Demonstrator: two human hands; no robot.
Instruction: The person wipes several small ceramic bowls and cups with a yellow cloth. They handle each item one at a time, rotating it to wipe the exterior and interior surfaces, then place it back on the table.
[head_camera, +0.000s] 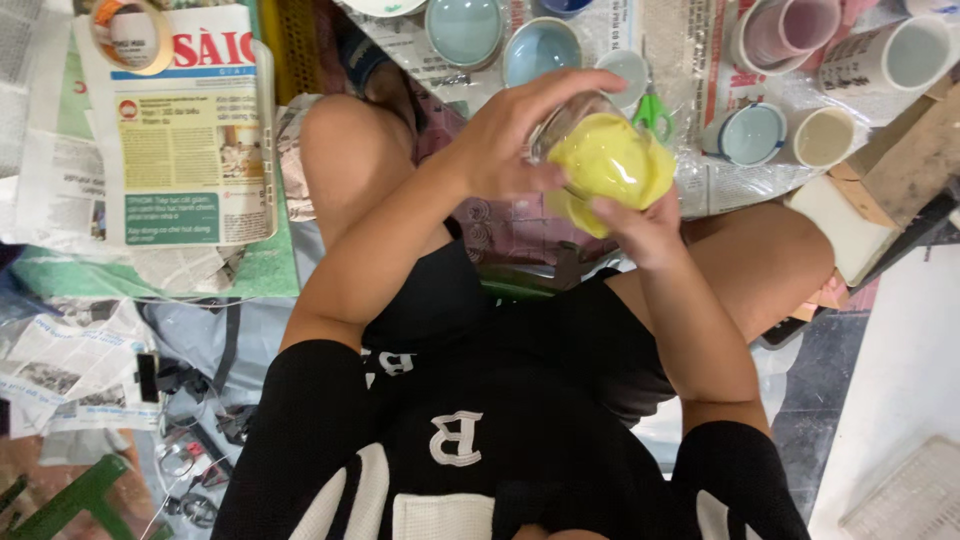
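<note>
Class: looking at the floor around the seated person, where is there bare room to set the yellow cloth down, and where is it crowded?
Bare: the pale floor right of the knee. Crowded: cups, bowls and scissors ahead; newspapers and tape left. Both hands hold the yellow cloth.

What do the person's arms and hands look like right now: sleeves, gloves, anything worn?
Both hands are bare: left hand, right hand. No gloves, rings or watch show. The forearms are uncovered; short black sleeves end near the elbows, part of a black top with white lettering.
</note>
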